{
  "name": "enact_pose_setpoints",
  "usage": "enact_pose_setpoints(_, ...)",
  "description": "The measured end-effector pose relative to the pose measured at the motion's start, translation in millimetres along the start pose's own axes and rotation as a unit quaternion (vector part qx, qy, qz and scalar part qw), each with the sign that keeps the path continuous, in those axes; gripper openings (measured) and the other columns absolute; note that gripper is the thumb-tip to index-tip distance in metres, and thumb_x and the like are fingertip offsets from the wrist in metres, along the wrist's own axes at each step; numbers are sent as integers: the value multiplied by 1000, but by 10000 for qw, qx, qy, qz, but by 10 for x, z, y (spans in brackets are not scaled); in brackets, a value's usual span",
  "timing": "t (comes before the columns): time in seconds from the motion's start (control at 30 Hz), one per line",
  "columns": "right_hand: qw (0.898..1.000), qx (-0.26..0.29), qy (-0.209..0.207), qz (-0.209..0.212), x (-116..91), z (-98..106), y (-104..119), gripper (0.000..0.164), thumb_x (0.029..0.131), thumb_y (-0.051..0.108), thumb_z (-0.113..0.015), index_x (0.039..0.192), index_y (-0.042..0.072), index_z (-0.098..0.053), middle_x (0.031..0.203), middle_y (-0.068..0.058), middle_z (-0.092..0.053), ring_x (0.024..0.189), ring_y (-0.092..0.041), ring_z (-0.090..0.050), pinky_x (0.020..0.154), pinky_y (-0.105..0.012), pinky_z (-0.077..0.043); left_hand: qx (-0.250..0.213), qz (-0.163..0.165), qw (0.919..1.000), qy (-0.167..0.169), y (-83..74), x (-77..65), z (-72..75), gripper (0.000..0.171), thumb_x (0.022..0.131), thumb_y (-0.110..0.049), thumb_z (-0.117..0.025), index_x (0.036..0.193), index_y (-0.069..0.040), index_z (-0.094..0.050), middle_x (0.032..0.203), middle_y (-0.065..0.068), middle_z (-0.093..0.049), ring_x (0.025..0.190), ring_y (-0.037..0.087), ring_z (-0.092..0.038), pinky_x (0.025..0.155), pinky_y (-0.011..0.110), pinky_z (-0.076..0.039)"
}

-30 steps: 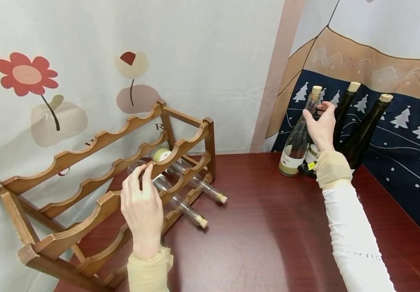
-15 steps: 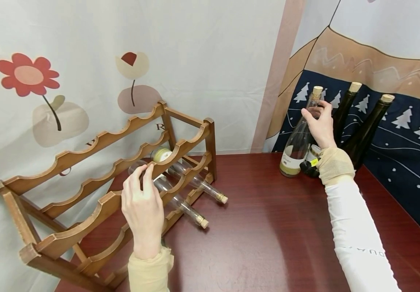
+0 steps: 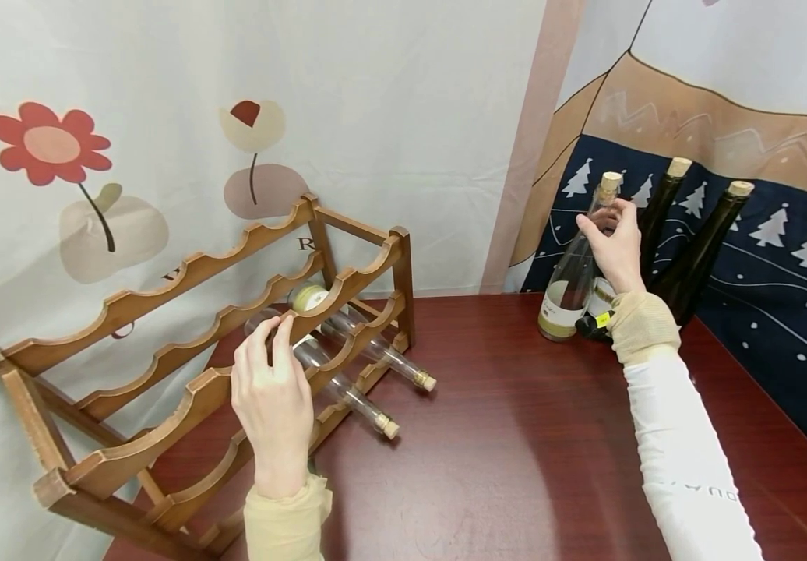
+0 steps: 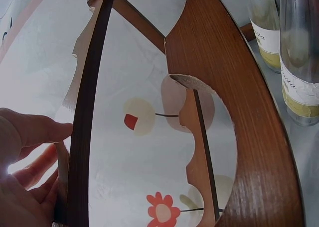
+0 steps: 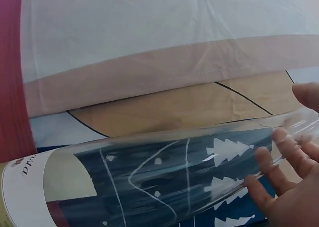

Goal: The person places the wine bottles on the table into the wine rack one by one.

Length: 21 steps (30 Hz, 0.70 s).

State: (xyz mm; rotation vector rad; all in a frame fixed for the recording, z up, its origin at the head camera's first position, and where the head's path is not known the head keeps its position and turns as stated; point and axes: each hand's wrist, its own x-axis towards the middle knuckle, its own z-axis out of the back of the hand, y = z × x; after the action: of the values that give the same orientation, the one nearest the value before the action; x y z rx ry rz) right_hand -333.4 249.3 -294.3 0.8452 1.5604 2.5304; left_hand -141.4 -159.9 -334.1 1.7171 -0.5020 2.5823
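Observation:
My left hand (image 3: 273, 397) pinches the top front rail of a wooden wine rack (image 3: 144, 440); in the left wrist view the thumb lies against the rail's edge (image 4: 79, 137), fingers on its other side. At the right, a clear glass wine bottle (image 3: 559, 308) leans slightly, corked, with a white and yellow label. My right hand (image 3: 617, 240) grips its neck, with fingers curled round it. The right wrist view shows the bottle's clear body (image 5: 149, 179) running across to the fingertips. Its base overlaps the table top in the head view.
Two clear corked bottles, a nearer one (image 3: 354, 401) and a farther one (image 3: 403, 362), lie in the rack's lower level, necks outward. Two dark green corked bottles (image 3: 705, 241) stand behind my right hand, near the tree-patterned cloth (image 3: 789, 288). Reddish wooden table (image 3: 488, 436) lies between.
My right thumb and fingers have drawn in around the bottle's neck, and its cork has dipped slightly. The left hand has stayed on the rack.

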Motion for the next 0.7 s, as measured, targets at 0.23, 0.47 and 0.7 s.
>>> enact_pose_setpoints(0.23, 9988, 364, -162, 277, -37, -45, -46, 32, 87, 28, -66, 111, 21, -46, 91, 21, -45, 89, 7, -46, 79, -13, -37, 0, 11, 10000, -5, 4, -4, 1, 32, 89, 7, -52, 116, -3, -63, 116, 16, -60, 99, 38, -55, 75, 46, -45)
enact_pose_setpoints(0.47, 9928, 959, -510, 497, -100, -92, -65, 28, 84, 22, -70, 90, 27, -43, 83, 16, -46, 79, 2, -44, 73, -15, -35, -3, 6, 10000, -35, 0, 2, -6, 30, 90, 6, -51, 116, -3, -63, 116, 16, -60, 99, 38, -55, 77, 46, -46)
enact_pose_setpoints(0.7, 9866, 1335, -795, 503, -315, -79, 155, 28, 83, 15, -69, 97, 21, -46, 82, 15, -49, 77, 5, -47, 76, -14, -36, 6, 21, 10000, -16, -3, 1, -6, 31, 89, 6, -52, 116, -3, -63, 116, 16, -60, 100, 38, -55, 78, 46, -46)
